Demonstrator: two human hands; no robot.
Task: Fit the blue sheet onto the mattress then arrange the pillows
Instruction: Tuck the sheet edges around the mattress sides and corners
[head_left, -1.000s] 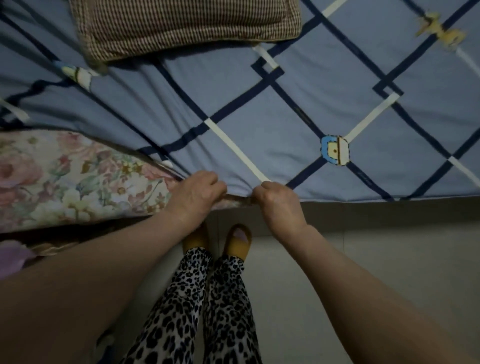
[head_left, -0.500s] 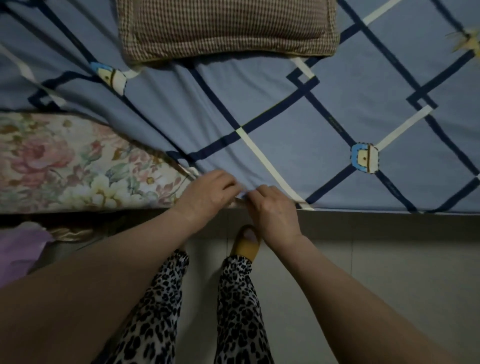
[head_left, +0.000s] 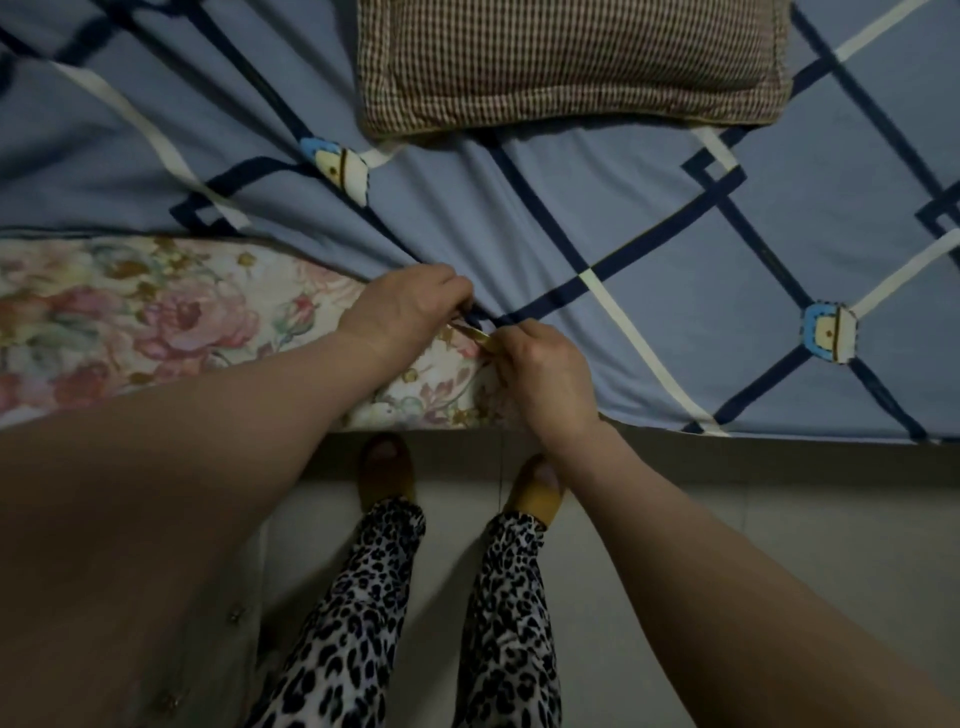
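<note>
The blue sheet (head_left: 675, 291), with dark and cream diagonal stripes, lies over most of the bed. A strip of floral mattress (head_left: 156, 317) shows uncovered along the near left edge. My left hand (head_left: 402, 306) pinches the sheet's hem where it meets the floral cloth. Right beside it, my right hand (head_left: 545, 376) grips the same hem, thumb on top. A brown checked pillow (head_left: 571, 62) rests flat on the sheet at the top of the view.
Pale floor tiles (head_left: 779, 545) run along the bed's near side. My feet in yellow slippers (head_left: 387, 470) stand close against the bed edge, with leopard-print trousers (head_left: 363, 623) below.
The view has slid left along the bed. Both hands moved from the bed edge up onto the mattress and closer together, and more floral mattress shows under them.
</note>
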